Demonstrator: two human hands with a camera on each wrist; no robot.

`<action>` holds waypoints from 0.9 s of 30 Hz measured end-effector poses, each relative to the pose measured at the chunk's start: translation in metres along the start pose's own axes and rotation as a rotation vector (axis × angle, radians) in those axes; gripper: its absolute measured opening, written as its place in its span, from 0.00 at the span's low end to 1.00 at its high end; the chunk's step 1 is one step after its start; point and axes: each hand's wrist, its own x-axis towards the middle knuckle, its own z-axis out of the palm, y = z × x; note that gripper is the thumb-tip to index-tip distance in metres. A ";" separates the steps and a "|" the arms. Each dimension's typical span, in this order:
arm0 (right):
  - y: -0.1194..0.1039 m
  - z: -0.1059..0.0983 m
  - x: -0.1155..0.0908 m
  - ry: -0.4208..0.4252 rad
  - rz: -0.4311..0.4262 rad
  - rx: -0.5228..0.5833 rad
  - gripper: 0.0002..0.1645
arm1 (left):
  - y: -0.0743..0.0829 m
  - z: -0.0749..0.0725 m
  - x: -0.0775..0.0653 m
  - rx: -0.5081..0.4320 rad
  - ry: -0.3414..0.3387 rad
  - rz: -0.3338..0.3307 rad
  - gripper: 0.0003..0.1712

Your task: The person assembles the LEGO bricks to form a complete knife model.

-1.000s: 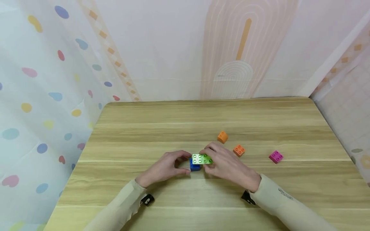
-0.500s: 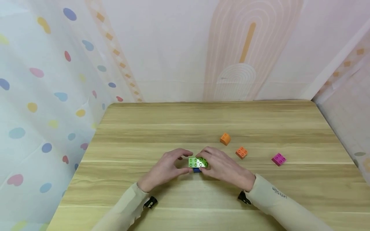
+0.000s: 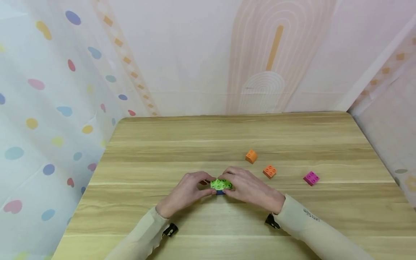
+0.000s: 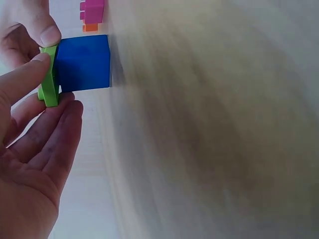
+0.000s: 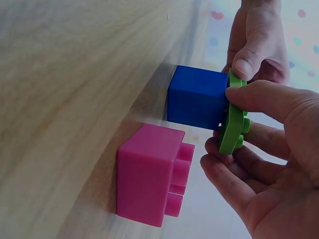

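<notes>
A flat light-green toy brick (image 3: 219, 185) with two rows of studs lies across the top of a blue brick (image 4: 83, 62), overhanging it at both ends. The blue brick stands on the wooden table, mostly covered by the green one in the head view. My left hand (image 3: 186, 189) pinches the green brick's left end between thumb and fingers. At the other end my right hand (image 3: 248, 186) pinches it too, its thumb along the near side. In the right wrist view a thin gap shows between the green brick (image 5: 231, 129) and the blue one.
Right of my hands lie a curved orange brick (image 3: 251, 156), an orange brick with studs (image 3: 269, 171) and a magenta brick (image 3: 311, 178) on the wooden table (image 3: 182, 144). Behind the table hangs a patterned curtain (image 3: 188, 65).
The right hand has brought the green brick left and down onto the blue one, which it now covers. The left hand's fingers have closed in on its left end.
</notes>
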 end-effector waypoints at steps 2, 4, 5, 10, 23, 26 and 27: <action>0.000 0.000 0.000 0.004 -0.005 0.002 0.21 | 0.000 0.000 0.000 -0.025 -0.002 -0.010 0.16; 0.000 -0.001 0.001 0.007 -0.010 0.009 0.20 | 0.001 -0.001 0.000 -0.053 -0.009 -0.031 0.16; 0.000 -0.001 0.001 0.006 -0.010 0.014 0.20 | 0.001 -0.001 0.000 -0.068 -0.014 -0.044 0.16; 0.000 -0.001 0.002 -0.010 -0.008 0.027 0.20 | 0.000 0.000 -0.001 -0.141 -0.047 -0.094 0.14; -0.001 0.000 -0.001 -0.004 0.017 -0.002 0.20 | 0.001 0.000 -0.001 -0.144 -0.066 -0.103 0.14; 0.000 0.001 -0.003 0.020 0.023 -0.028 0.19 | 0.002 0.000 0.000 -0.130 -0.069 -0.106 0.15; -0.001 0.001 -0.004 0.025 0.026 -0.029 0.19 | 0.002 -0.001 -0.001 -0.122 -0.069 -0.108 0.15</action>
